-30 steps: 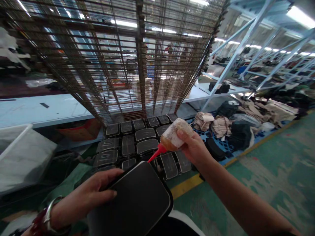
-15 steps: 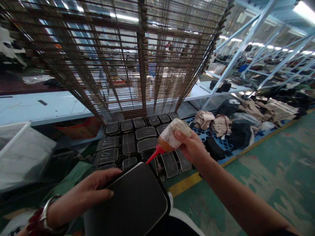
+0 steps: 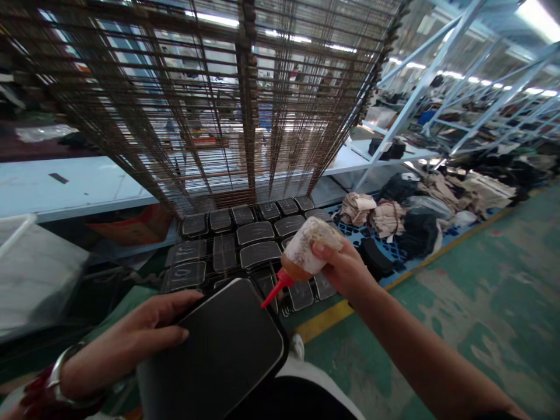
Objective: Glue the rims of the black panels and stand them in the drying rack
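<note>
My left hand (image 3: 153, 326) grips the left edge of a dark, flat panel with rounded corners (image 3: 219, 350), its thumb lying on the top face. A thin pale line runs along the panel's border. My right hand (image 3: 339, 259) is wrapped round a glue bottle (image 3: 308, 248), tilted down to the left. The bottle is whitish and stained, with amber liquid near its neck. Its red nozzle (image 3: 277, 286) points at the panel's upper right edge; the tip is at the border, and whether it touches I cannot tell. Fingers under the panel are hidden.
A wire drying rack (image 3: 249, 116) stands tilted up ahead, with several dark panels (image 3: 256, 233) laid on its lower part. Behind it runs a pale blue table (image 3: 87, 181). A white bin (image 3: 39, 268) is at left; bundled fabric (image 3: 389, 219) lies on a blue pallet at right.
The nozzle tip has moved along the panel's edge, from near the top corner down the right side. The view has shifted a little; both hands keep their holds.
</note>
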{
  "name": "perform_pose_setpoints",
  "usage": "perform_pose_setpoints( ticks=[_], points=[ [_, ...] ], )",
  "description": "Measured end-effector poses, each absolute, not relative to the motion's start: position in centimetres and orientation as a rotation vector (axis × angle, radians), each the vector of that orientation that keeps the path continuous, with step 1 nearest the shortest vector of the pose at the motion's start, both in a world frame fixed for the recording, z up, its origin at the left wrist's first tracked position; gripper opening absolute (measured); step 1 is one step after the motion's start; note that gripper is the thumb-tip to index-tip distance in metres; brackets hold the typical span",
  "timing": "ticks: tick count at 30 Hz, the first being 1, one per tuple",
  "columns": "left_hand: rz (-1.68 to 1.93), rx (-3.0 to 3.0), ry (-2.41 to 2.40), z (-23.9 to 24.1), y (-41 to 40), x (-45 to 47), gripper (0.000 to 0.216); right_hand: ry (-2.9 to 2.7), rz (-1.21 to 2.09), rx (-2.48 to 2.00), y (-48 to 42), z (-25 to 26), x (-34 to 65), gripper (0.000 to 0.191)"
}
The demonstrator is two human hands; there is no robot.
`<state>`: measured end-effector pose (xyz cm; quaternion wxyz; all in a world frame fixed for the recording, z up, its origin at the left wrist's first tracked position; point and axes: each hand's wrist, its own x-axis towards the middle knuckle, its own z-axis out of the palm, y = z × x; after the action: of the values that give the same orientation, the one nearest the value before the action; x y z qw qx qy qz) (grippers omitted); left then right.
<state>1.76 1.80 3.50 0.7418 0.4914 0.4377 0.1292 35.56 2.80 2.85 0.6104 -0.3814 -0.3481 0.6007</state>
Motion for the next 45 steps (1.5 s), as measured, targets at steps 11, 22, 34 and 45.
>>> perform_pose_setpoints(
  ticks=[11, 22, 34, 45],
  points=[
    [0.379, 0.929, 1.065, 2.1, 2.4, 0.1, 0.049, -0.751, 1.396, -0.943, 1.6, 2.6, 36.4, 0.043],
    [0.554, 0.792, 1.080, 1.9, 1.7, 0.9, 0.035, -0.538, 1.204, -0.936, 2.8, 1.1, 35.6, 0.029],
    [0.606, 0.709, 1.087, 2.7, 0.7, 1.2, 0.037, -0.536, 1.190, -0.938, 2.5, 0.8, 34.4, 0.032],
    [0.662, 0.666, 1.111, 3.2, 1.0, 2.3, 0.046, -0.567, 1.247, -0.965, 1.2, -0.1, 32.7, 0.032]
  ],
)
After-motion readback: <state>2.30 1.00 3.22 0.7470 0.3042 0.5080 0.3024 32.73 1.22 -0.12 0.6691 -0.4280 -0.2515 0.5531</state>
